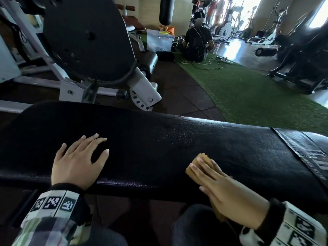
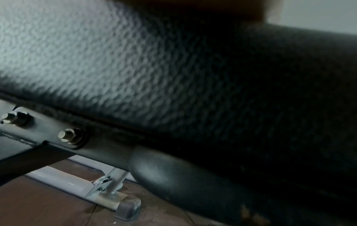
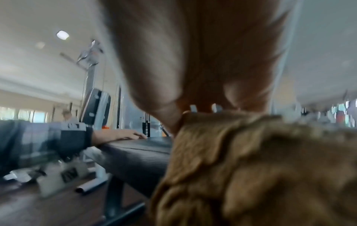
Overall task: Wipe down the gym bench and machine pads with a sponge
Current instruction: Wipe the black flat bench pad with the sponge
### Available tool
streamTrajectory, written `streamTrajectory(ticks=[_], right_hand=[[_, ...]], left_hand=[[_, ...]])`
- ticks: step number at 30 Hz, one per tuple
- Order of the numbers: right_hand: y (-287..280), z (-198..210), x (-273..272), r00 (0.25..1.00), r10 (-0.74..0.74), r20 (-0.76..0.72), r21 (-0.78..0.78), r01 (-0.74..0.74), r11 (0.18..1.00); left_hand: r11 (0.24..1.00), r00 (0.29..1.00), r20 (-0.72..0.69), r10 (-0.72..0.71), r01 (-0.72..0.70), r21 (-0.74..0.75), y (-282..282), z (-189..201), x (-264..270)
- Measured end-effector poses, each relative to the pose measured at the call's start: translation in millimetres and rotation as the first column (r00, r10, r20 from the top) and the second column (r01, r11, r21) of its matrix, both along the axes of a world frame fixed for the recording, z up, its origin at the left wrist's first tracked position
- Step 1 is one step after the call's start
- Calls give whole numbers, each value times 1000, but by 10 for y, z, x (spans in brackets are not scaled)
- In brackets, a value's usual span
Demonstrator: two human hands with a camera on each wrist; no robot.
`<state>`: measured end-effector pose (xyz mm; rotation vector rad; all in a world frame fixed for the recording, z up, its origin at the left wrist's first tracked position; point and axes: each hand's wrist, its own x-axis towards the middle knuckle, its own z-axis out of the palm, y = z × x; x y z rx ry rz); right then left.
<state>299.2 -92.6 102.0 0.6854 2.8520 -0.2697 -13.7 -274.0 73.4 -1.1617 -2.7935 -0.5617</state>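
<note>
Tan sponge [image 1: 198,165] lying on black bench surface [image 1: 159,148] near front edge, right hand [image 1: 229,192] pressing it with straight fingers; left hand [image 1: 78,162] resting flat, fingers spread, well apart; green turf [image 1: 248,96] beyond

Between your two hands the black worktop [image 1: 159,148] lies bare, so you have an open lane along its top from the left hand [image 1: 78,162], flat near the left end, to the right hand [image 1: 229,189] at the near edge. To the right the padding runs on, open, past a seam. Beyond the far edge, a tilted black machine pad [image 1: 85,36] on a white frame [image 1: 143,86] stands near, blocking reach at the left.
</note>
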Motion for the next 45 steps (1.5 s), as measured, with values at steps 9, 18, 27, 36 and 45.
streamTrajectory(ticks=[9,18,27,36,45], right_hand=[[181,139,-1078,968,182,175,-108,-165,980],[591,352,-670,964,95,249,-28,-91,996],[181,297,-1083,977,165,138,-124,-148,981],[584,370,-542,994,65,90,41,-68,997],[317,192,-958,987,79,140,-63,-70,996]], left_hand=[[1000,1000,11,13,-13,-5,9,22,5],[1000,1000,11,12,-13,5,9,21,10],[1000,1000,19,18,-18,-2,2,18,-6],[1000,1000,19,22,-22,12,1,15,9],[1000,999,29,28,-29,9,8,22,14]])
